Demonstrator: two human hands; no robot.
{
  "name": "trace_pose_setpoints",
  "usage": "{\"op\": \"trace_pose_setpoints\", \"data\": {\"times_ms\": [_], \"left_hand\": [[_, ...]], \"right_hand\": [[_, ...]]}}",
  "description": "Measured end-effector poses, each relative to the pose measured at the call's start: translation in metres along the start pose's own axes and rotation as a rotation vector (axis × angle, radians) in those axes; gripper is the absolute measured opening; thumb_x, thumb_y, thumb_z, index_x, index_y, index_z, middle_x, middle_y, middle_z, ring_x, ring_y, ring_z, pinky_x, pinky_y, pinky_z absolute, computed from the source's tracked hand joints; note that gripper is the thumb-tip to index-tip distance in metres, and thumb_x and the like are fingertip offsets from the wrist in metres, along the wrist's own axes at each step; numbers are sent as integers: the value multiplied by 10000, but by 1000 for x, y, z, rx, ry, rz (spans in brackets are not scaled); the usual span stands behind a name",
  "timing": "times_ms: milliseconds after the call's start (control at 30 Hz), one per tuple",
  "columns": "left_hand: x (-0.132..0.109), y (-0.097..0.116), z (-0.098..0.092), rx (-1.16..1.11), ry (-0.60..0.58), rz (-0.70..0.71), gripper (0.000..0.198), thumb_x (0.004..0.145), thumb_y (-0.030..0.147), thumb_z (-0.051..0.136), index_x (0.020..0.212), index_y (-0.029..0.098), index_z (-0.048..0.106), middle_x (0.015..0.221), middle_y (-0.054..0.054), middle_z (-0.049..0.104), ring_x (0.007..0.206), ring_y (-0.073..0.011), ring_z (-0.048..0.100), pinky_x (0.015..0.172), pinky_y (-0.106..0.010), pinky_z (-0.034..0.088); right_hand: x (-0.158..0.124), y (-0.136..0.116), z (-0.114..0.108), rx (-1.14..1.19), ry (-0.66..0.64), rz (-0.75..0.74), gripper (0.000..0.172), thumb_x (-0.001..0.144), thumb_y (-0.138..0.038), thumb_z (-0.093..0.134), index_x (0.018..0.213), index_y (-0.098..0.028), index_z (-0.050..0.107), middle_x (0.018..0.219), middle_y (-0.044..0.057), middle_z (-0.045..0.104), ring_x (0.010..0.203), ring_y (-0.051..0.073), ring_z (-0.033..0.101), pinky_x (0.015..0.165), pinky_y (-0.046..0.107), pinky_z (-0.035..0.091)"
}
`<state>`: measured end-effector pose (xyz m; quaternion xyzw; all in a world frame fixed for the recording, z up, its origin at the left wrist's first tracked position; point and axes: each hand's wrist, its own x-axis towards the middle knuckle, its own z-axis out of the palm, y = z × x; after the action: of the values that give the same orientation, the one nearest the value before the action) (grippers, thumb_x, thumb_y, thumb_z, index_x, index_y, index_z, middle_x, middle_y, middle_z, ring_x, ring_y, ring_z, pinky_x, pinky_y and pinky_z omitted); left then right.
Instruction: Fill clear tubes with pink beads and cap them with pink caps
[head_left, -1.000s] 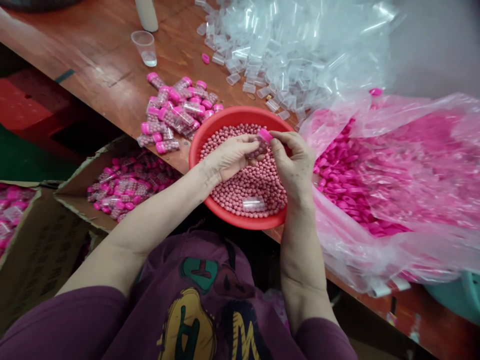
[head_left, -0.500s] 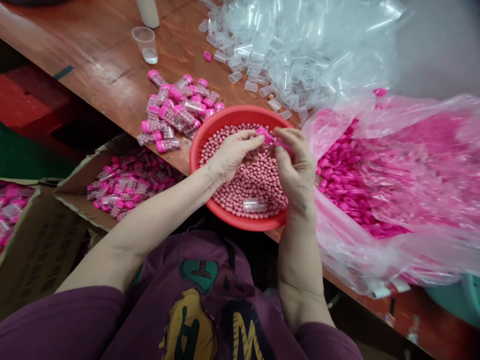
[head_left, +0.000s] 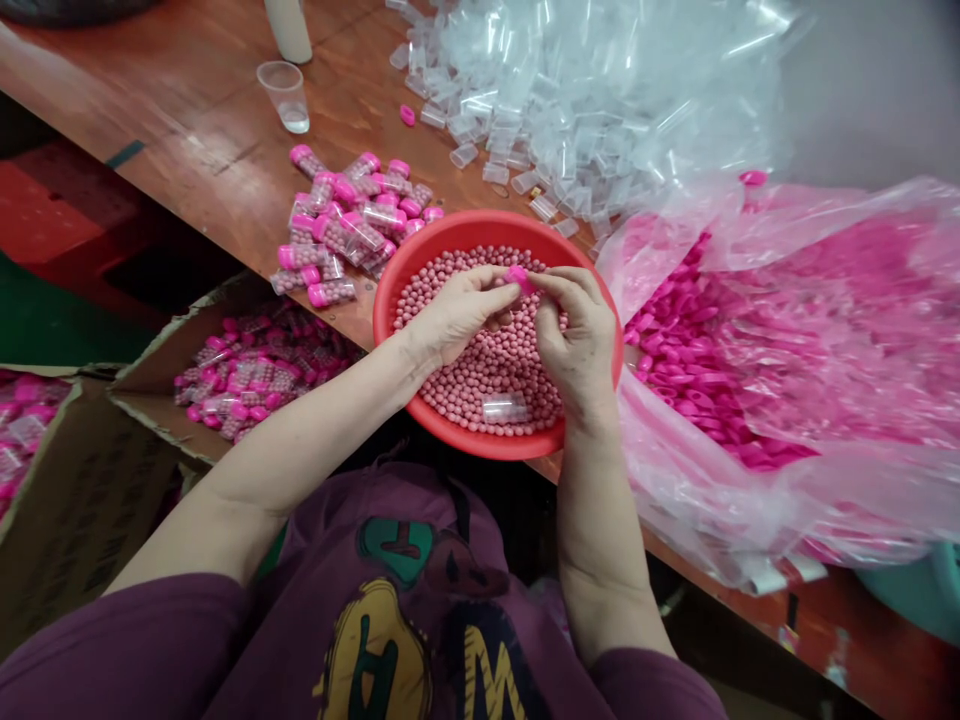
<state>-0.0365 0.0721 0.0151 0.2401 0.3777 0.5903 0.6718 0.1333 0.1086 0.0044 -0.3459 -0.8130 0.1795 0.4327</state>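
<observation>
Over the red basin (head_left: 384, 300) my left hand (head_left: 461, 310) is closed, pinching a small pink cap (head_left: 517, 279) between thumb and fingertips. Whatever lies below the cap is hidden by the fingers. My right hand (head_left: 581, 330) comes in from the other side, its index fingertip on the same cap and its other fingers curled; its palm is hidden. Pink beads (head_left: 487, 370) fill the basin beneath both hands. One clear tube (head_left: 505, 407) lies on the beads near the basin's front.
Filled pink-capped tubes (head_left: 352, 225) lie heaped left of the basin, with more in a cardboard box (head_left: 161, 345) below. Clear empty tubes (head_left: 517, 110) spread across the back. A plastic bag (head_left: 825, 340) of pink caps stands right. A plastic cup (head_left: 285, 95) stands far left.
My right hand has moved slightly left, its index fingertip now on the cap. The pink piece seen by my right thumb earlier no longer shows. The cap in my left hand has turned more upright.
</observation>
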Motion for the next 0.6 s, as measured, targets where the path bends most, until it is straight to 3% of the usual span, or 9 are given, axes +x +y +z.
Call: {"op": "trace_pose_setpoints", "data": {"times_ms": [167, 367, 600], "left_hand": [[-2, 0, 3, -31, 28, 32, 164, 965, 155, 879, 886, 150, 735, 782, 44, 627, 677, -52, 541, 681, -192, 425], [2, -4, 7, -72, -75, 64, 177, 929, 213, 944, 916, 149, 779, 844, 32, 666, 720, -51, 578, 697, -193, 450], [8, -12, 4, -121, -150, -30, 188, 903, 211, 967, 957, 143, 800, 828, 35, 680, 735, -55, 616, 732, -203, 480]], "right_hand": [[4, -6, 3, 19, 20, 11, 361, 1042, -166, 579, 1219, -319, 854, 1219, 74, 837, 1170, 270, 799, 1080, 499, 688], [5, -2, 4, 122, 169, 98, 161, 1072, -392, 750, 1129, -303, 871, 1080, 47, 841, 1036, 234, 812, 969, 427, 705], [-1, 9, 13, 257, 305, 289, 339, 1028, -599, 812, 1071, -267, 866, 1032, 29, 860, 1005, 222, 841, 952, 412, 712]]}}
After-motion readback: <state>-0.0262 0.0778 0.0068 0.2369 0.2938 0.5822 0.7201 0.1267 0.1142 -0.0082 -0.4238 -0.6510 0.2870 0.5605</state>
